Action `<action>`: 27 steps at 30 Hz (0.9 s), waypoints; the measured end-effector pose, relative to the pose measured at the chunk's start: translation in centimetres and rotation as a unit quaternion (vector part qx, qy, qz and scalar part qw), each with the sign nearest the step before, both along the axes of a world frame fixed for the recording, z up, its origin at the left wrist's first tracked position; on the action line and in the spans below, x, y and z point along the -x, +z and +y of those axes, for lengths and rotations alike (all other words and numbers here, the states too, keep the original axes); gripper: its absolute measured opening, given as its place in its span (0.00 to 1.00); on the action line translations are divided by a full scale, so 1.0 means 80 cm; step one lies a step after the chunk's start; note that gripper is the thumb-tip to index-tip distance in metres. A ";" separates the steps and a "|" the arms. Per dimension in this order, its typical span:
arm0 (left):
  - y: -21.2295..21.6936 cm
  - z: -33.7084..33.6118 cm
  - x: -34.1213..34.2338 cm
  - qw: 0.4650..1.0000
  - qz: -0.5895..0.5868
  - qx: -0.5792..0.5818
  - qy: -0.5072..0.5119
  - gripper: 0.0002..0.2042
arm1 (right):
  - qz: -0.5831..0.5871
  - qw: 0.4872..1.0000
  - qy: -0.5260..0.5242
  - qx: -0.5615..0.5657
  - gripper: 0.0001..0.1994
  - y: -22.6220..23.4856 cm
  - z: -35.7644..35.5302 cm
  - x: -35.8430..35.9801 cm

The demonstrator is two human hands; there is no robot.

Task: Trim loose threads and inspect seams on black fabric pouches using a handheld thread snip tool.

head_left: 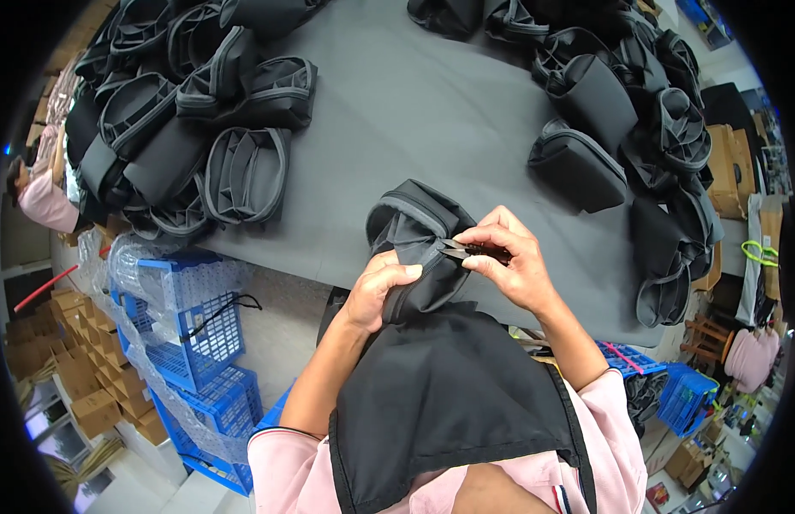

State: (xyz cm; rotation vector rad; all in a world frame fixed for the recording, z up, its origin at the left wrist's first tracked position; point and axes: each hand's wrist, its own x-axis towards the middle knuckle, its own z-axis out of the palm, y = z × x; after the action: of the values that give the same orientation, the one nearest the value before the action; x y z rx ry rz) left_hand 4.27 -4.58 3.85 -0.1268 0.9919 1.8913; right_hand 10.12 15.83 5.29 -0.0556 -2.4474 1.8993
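Near the front edge of the grey-covered table, a black fabric pouch (pixel 427 199) with a grey zipper edge is held up, its mouth open. My left hand (pixel 376 291) grips its near side, with the thumb lying along the zipper edge and the other fingers hidden behind or inside. Between the fingers of my right hand (pixel 515 261) is a small pair of thread snips (pixel 455 249). The tips of the snips' blades are at the pouch's zipper edge, a little right of my left thumb. Whether a thread lies between the blades is too small to tell.
Similar black pouches are heaped at the left (pixel 247 176) and right (pixel 586 98) of the table (pixel 389 103). Stacked blue crates (pixel 211 336), draped with bubble wrap (pixel 149 355), stand on the floor at left. Cardboard boxes (pixel 96 413) lie beyond. Another person (pixel 48 201) is at far left.
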 end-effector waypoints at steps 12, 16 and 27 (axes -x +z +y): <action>0.002 -0.021 0.005 0.998 0.004 -0.019 -0.061 0.10 | 0.015 0.995 0.004 -0.098 0.13 0.028 -0.014 -0.002; 0.017 -0.020 0.017 0.996 -0.005 -0.017 -0.087 0.11 | 0.006 0.993 -0.067 -0.097 0.12 0.036 -0.027 -0.010; -0.002 -0.020 0.027 0.996 -0.034 0.000 -0.087 0.08 | 0.005 0.967 -0.182 -0.180 0.09 0.062 -0.059 -0.020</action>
State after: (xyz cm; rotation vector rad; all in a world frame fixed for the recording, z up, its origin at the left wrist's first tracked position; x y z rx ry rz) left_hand 2.12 -6.19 3.70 -0.1015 0.9276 1.7175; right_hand 11.72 11.07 10.24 -0.4443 -2.5146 1.2909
